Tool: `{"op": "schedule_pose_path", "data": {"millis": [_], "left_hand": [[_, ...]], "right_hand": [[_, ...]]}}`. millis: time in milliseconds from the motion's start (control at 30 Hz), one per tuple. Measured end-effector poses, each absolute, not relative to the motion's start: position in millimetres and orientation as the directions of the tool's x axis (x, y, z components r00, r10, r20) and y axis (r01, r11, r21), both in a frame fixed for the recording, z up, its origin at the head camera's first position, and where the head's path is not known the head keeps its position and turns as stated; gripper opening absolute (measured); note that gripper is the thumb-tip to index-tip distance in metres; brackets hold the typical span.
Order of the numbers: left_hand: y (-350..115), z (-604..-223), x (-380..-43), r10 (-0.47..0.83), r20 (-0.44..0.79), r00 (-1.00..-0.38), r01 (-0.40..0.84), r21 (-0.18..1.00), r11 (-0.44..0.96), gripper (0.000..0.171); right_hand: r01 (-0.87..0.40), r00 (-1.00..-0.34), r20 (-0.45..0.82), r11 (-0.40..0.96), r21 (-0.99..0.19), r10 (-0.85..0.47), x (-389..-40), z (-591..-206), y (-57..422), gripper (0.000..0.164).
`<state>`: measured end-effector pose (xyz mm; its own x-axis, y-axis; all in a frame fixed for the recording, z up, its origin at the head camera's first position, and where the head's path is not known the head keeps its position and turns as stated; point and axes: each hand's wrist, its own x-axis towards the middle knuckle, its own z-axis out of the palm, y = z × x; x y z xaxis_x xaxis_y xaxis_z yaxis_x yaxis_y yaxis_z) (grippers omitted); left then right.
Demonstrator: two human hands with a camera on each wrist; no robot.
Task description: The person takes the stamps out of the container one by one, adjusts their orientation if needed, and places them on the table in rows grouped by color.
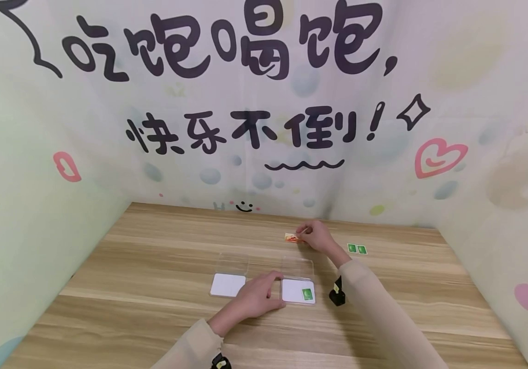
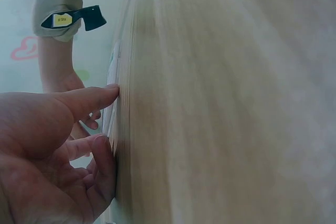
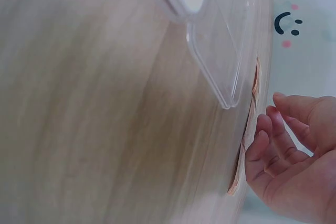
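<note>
Near the front, my left hand (image 1: 257, 295) holds the left side of a clear plastic case (image 1: 298, 302), its thumb and forefinger set at opposite edges. A white card (image 1: 292, 290) lies in this case, with a small green stamp (image 1: 307, 294) on its right part. Farther back, my right hand (image 1: 318, 237) is over small orange-red stamps (image 1: 290, 238) on the table. In the right wrist view its loosely bent fingers (image 3: 257, 148) come right beside the stamps (image 3: 247, 135), with a gap between thumb and fingers. The hand partly hides the stamps in the head view.
A second clear case with a white card (image 1: 227, 285) stands to the left, its transparent lid (image 1: 232, 263) folded back. Two green stamps (image 1: 357, 249) lie right of my right hand. A printed cloth wall (image 1: 245, 179) borders the wooden table (image 1: 153, 246) at the back.
</note>
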<state>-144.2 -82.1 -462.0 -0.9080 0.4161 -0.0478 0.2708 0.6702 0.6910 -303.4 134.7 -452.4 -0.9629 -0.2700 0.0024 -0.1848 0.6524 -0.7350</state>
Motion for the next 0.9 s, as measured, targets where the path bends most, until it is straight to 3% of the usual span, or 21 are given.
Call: {"op": "schedule_pose_path", "data": {"millis": [900], "left_hand": [[-82,-459,-143,0.422,-0.044,-0.906,0.277,0.691,0.667,0.059]], "right_hand": [[-0.184,-0.968,0.019,0.654,-0.734,-0.25,-288,-448,141,0.008]]}}
